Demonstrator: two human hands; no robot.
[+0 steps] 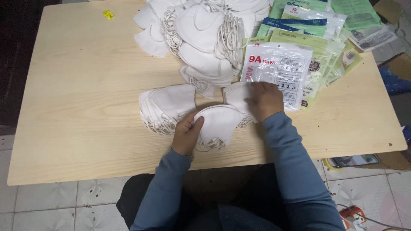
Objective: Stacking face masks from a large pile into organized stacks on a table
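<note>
My left hand (pixel 186 133) pinches the left edge of a folded white face mask (pixel 219 123) lying on the wooden table (pixel 81 98). My right hand (pixel 265 99) rests with fingers spread on another white mask (pixel 236 94) just beyond it, at the bottom edge of a clear plastic packet (pixel 279 70) with red print. A small stack of folded white masks (pixel 166 107) lies to the left of my left hand.
A big heap of white masks with elastic loops (pixel 201 34) fills the table's far middle. Several green and clear packets (pixel 317 25) fan out at the far right. A small yellow scrap (pixel 108 15) lies far left. Boxes and clutter (pixel 396 72) sit on the floor to the right.
</note>
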